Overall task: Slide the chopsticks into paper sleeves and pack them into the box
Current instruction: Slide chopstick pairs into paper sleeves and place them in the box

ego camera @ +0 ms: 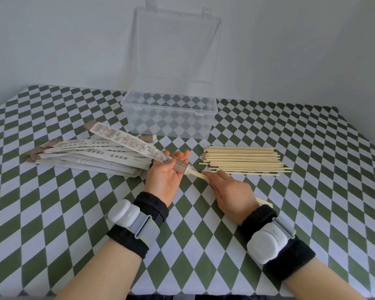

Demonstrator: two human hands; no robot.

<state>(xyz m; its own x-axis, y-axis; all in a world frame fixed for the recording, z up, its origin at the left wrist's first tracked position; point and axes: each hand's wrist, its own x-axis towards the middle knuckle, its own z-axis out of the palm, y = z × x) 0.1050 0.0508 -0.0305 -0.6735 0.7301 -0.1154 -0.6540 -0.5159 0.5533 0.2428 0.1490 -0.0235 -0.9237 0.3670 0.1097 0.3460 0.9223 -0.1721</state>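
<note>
My left hand (166, 175) holds a printed paper sleeve (126, 141) near its patterned open end, palm up, the sleeve slanting up to the left. My right hand (232, 191) grips a pair of bamboo chopsticks (198, 174) whose tips sit inside the sleeve's mouth; their back ends stick out behind my wrist. A pile of bare chopsticks (243, 161) lies to the right. Several empty sleeves (91, 158) lie stacked to the left. The clear plastic box (169, 118) stands open behind them, with nothing in it.
The box's lid (178, 46) stands upright against the white wall. A green and white checked cloth (52, 213) covers the table. Both wrists carry black bands with white devices.
</note>
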